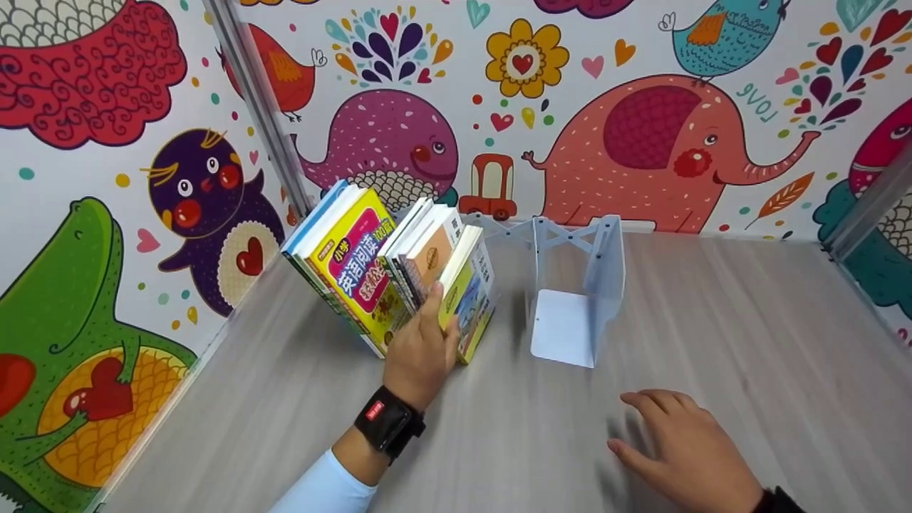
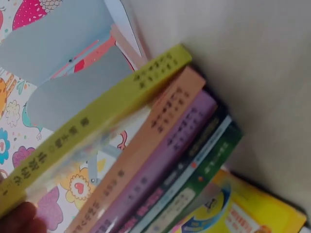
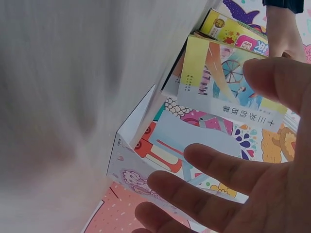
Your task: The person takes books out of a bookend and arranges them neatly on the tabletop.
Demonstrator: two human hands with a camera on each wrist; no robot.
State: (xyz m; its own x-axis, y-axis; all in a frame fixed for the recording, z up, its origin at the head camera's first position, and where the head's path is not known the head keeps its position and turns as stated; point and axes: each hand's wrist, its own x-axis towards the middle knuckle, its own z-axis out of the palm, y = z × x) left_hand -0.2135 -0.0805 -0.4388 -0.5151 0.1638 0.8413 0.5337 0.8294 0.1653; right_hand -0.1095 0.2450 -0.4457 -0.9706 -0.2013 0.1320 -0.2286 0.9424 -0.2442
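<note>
My left hand (image 1: 420, 356) is at the right end of a leaning row of books, pinching the thin book with the yellow spine (image 1: 467, 299) between fingers and thumb. In the left wrist view this yellow-spined book (image 2: 97, 126) stands a little apart from an orange-spined book (image 2: 146, 145); only some fingertips (image 2: 22, 218) show there. A bright yellow large book (image 1: 356, 271) leans further left. Right of the row stands a white expandable book rack (image 1: 563, 328) with crossed slats at its back. My right hand (image 1: 684, 445) hovers before the rack, fingers spread, holding nothing.
The wood-grain table (image 1: 748, 320) extends around the books and rack. Cartoon-printed walls (image 1: 463, 57) enclose it at the back and left, with a metal corner strip (image 1: 256, 100) between them.
</note>
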